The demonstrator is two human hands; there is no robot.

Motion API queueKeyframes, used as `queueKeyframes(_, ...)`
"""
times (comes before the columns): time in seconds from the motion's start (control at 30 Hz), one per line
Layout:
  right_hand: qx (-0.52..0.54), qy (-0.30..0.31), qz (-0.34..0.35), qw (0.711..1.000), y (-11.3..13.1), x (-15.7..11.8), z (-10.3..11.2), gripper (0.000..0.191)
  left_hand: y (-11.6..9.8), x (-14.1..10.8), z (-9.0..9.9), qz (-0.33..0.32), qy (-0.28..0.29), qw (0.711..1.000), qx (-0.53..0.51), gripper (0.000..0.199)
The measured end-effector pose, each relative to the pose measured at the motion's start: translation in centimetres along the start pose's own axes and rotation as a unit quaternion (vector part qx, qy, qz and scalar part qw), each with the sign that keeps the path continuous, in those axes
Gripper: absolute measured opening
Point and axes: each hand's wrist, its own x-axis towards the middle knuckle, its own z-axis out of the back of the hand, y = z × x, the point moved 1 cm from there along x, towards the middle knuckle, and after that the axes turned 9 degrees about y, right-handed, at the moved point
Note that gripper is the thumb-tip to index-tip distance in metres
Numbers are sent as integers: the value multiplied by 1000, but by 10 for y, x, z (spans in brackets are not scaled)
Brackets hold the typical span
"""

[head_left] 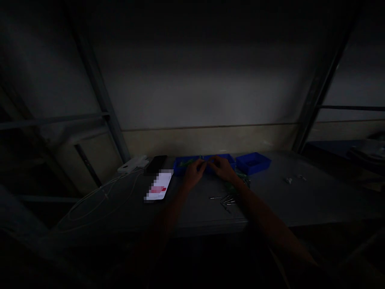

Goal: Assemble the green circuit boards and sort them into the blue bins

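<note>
Above the blue trays at the back of the table, my left hand point(196, 168) and my right hand point(220, 166) meet with their fingertips pinched together. Whatever they hold between them is too small and dark to name. Behind my left hand, green pieces point(185, 162) lie in a blue tray point(177, 170). A second blue tray point(231, 160) sits behind my right hand. Under my right wrist is a heap of green pieces point(240, 180), partly hidden by the arm. Several thin metal rods point(227, 201) lie loose on the table in front of it.
A third blue tray point(254, 163) stands to the right, with small white pieces point(288, 180) beyond it. On the left are a lit phone point(159, 186), a dark flat object point(157, 163) and a white power strip point(132, 164) with cables. Metal posts frame the grey table point(192, 218).
</note>
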Motion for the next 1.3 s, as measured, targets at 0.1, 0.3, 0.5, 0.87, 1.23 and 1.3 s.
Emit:
queueKeyframes(0.1, 2, 3, 13, 1000, -1, 0, -1, 24, 1, 0, 0, 0, 7, 1000, 0, 25)
queueKeyframes(0.3, -8, 13, 12, 1000, -4, 2, -4, 28, 5, 0, -3, -9, 7, 1000, -16, 23)
queueKeyframes(0.5, 6, 9, 12, 1000, -3, 1, -2, 29, 3, 0, -2, -15, -1, 1000, -7, 21)
queueKeyframes(0.87, 10, -1, 20, 1000, -5, 2, -3, 28, 3, 1, -2, -9, -11, 1000, -25, 23)
queueKeyframes(1.23, 24, 5, 28, 999, -1, 0, -3, 24, 4, 1, 1, -11, -13, 1000, -2, 23)
queueKeyframes(1.3, 19, 9, 30, 999, -1, 1, -3, 23, 5, 1, 0, -10, -5, 1000, -4, 25)
